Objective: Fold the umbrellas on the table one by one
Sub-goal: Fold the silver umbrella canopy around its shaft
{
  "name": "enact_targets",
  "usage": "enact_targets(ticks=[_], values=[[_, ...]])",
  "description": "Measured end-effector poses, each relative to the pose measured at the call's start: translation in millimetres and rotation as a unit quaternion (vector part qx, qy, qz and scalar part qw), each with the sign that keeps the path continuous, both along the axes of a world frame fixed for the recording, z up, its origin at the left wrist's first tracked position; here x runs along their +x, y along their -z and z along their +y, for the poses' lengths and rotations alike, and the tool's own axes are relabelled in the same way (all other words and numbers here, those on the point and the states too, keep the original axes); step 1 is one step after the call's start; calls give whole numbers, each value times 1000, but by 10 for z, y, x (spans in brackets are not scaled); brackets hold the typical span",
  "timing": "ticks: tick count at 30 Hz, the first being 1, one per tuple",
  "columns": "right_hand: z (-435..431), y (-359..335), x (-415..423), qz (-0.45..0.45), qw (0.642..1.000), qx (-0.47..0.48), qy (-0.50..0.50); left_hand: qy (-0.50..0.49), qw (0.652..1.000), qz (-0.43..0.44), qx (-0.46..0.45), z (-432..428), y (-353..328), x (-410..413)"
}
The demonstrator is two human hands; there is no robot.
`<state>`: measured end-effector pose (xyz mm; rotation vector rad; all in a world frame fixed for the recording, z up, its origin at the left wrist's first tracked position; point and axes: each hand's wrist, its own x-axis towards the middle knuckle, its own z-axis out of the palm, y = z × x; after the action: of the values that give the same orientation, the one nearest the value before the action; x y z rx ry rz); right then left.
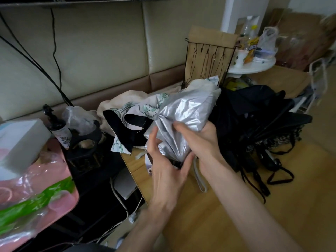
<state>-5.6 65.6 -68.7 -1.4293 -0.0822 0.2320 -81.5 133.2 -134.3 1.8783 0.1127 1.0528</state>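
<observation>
A silver umbrella with a floral, black-edged outer side is bunched up over the left edge of the wooden table. My right hand grips its gathered silver canopy from the right, thumb across the cloth. My left hand is at the lower end of the bundle with fingers spread and straight, touching the fabric. Its grey wrist strap hangs below my right wrist. A black umbrella lies half collapsed on the table just to the right, straps trailing.
A black wire rack with hooks stands behind the umbrellas. A white round side table with bottles is at the back right. Left of the table are a black lantern-like stand, a bottle and a pink tray with packets.
</observation>
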Motion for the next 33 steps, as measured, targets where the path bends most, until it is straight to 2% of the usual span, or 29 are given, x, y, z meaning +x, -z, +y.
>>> enact_targets(ticks=[2, 5, 8, 10, 12, 16, 20, 23, 25, 27, 31, 33], values=[[5, 42, 58, -13, 1000, 6, 14, -13, 999, 49, 21, 6, 2, -10], [-6, 68, 152, -41, 998, -13, 39, -132, 979, 127, 93, 61, -62, -47], [0, 31, 177, -65, 997, -34, 37, -203, 933, 84, 286, 82, -84, -91], [24, 18, 137, -73, 996, -51, 18, -184, 917, 74, 346, 82, -95, -79], [26, -4, 61, -65, 998, -23, -5, -175, 922, 93, 333, 85, -83, -46], [-70, -138, -52, 15, 994, 85, -67, -226, 913, 117, 319, 126, -64, -39], [-168, -210, -15, 54, 992, 98, -62, -214, 929, 110, 281, 92, -153, -99], [-194, -186, 16, 57, 993, 92, -40, -121, 983, 17, 139, 93, -293, -163], [-218, -160, 32, 48, 994, 84, -42, -68, 996, -30, 40, 191, -372, -148], [-235, -131, 42, 36, 995, 74, -52, -21, 1000, 0, -18, 344, -451, -92], [-215, -73, 89, 20, 997, 42, -60, 33, 996, 86, 15, 573, -462, -30], [-202, -51, 120, 8, 998, 21, -65, 37, 994, 98, -8, 618, -434, -25]])
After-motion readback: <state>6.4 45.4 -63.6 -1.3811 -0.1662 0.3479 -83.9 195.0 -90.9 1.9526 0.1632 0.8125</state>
